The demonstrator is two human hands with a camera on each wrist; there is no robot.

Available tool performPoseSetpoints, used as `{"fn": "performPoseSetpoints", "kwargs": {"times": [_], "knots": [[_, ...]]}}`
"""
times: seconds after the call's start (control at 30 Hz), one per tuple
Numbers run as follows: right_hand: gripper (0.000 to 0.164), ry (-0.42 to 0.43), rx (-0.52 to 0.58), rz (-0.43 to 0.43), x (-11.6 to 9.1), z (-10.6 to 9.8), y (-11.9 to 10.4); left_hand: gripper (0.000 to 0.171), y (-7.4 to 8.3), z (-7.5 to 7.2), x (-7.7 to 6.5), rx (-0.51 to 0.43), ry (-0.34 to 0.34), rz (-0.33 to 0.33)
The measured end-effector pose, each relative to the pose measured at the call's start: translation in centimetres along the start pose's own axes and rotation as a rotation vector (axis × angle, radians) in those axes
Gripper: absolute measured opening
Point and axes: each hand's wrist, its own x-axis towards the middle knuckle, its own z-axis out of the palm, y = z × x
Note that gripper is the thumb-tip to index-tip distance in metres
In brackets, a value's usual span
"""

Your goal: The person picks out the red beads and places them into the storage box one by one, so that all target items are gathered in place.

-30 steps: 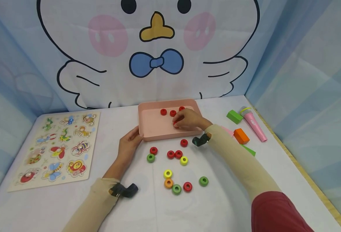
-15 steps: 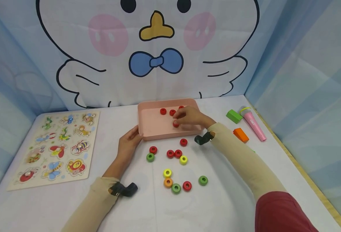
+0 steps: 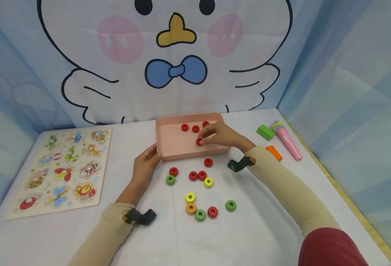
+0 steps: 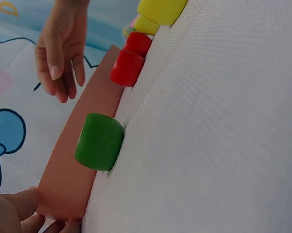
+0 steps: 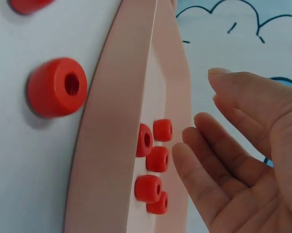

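Note:
In the head view, a pink tray (image 3: pixel 178 153) stands at the back of the table with several red beads (image 3: pixel 195 129) in it. My left hand (image 3: pixel 144 165) holds the tray's front left corner; its thumb and fingertips (image 4: pixel 24 203) show at the tray's end in the left wrist view. Above the tray's right part is my right hand (image 3: pixel 222 135), its fingers spread apart with nothing between them in the right wrist view. A red bead (image 3: pixel 199 141) lies in the tray just below those fingers. In front of the tray, a loose red bead (image 3: pixel 208 162) lies on the cloth.
Red, green, yellow and orange beads (image 3: pixel 191 208) are scattered on the white table before the tray. A wooden insect puzzle board (image 3: pixel 62 170) lies at left. To the right are a pink toy microphone (image 3: pixel 287 140), a green block (image 3: pixel 265 132) and an orange block (image 3: pixel 274 152).
My right hand has let go of a red bead in the tray and moved slightly up and right, fingers spreading. My left hand stays at the tray's corner.

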Motion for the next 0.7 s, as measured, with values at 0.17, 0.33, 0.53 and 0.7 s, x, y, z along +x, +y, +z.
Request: {"fn": "performPoseSetpoints", "kwargs": {"times": [0.17, 0.33, 0.53, 0.7], "knots": [[0.029, -0.023, 0.034, -0.058, -1.7, 0.6, -0.6, 0.055, 0.0, -0.1, 0.0, 0.006, -0.005, 0.0], [0.031, -0.048, 0.091, -0.079, -3.8, 1.3, -0.8, 0.054, -0.1, 0.0, 0.1, 0.019, 0.0, 0.01], [0.031, -0.099, 0.136, -0.104, -6.4, 2.3, -0.9, 0.053, -0.2, 0.0, 0.1, 0.011, 0.006, 0.016], [0.029, -0.143, 0.194, -0.116, -8.3, 3.2, -0.9, 0.054, 0.0, 0.1, 0.0, -0.044, -0.012, 0.005]]}}
